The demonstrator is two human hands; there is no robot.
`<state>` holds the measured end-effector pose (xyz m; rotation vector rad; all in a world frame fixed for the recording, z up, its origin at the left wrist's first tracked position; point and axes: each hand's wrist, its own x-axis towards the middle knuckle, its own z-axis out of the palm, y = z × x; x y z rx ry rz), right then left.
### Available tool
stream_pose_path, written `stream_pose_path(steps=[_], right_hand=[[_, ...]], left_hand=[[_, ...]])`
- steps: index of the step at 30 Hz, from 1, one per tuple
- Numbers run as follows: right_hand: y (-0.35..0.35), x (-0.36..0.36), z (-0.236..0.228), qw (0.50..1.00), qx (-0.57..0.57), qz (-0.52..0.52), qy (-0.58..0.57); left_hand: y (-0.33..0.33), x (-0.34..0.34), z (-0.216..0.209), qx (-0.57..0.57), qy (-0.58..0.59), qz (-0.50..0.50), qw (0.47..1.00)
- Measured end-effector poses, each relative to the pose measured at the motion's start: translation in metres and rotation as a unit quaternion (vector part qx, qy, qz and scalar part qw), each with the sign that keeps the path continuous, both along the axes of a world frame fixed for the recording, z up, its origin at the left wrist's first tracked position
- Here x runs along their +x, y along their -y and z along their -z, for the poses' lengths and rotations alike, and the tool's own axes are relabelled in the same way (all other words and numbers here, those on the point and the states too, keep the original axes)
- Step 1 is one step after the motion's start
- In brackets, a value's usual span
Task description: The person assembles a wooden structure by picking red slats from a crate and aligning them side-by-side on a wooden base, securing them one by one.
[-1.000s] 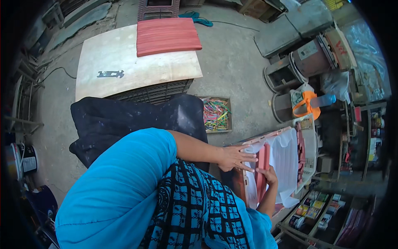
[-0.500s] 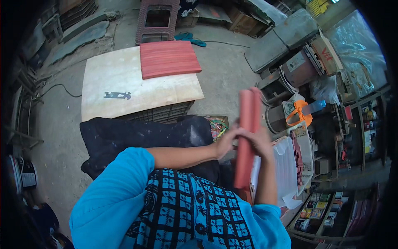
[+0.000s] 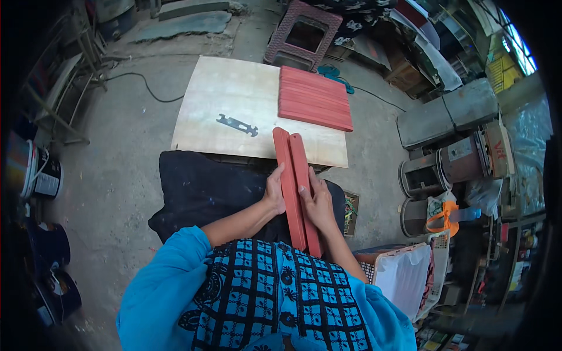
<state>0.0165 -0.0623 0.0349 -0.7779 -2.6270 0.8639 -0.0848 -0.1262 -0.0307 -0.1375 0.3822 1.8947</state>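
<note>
Two long red wooden slats (image 3: 288,184) are held side by side over my lap, their far ends reaching the near edge of the board. My left hand (image 3: 275,188) grips the left slat along its outer side. Around the right slat (image 3: 300,175) my right hand (image 3: 318,202) is closed, thumb on top. Beyond them a pale plywood board (image 3: 228,88) carries a flat row of several red slats (image 3: 315,98) at its far right. A dark flat metal wrench (image 3: 237,125) lies left of that row.
A dark cloth (image 3: 205,190) covers my lap. To the right stand a small box of colourful bits (image 3: 350,213) and a crate with a white plastic sheet (image 3: 401,275). A stool (image 3: 304,32) is beyond the board, with paint buckets (image 3: 47,175) at far left.
Both hands have swung the slats from the right side to in front of my body. The slats now lean toward the board, and the view has turned right.
</note>
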Motion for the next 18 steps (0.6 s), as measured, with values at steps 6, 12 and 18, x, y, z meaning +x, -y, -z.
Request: stream_pose_path(steps=[6, 12, 18], right_hand=[[0.02, -0.021, -0.024, 0.994, -0.042, -0.029, -0.092], [0.039, -0.025, 0.005, 0.99, 0.135, -0.009, 0.036], [0.018, -0.03, -0.006, 0.991, -0.132, 0.011, 0.02]], left_hand=[[0.002, -0.007, -0.011, -0.013, 0.014, -0.033, 0.999], [0.008, -0.009, -0.007, 0.038, 0.04, -0.018, 0.998], [0.004, -0.012, -0.009, 0.009, 0.045, -0.073, 0.996]])
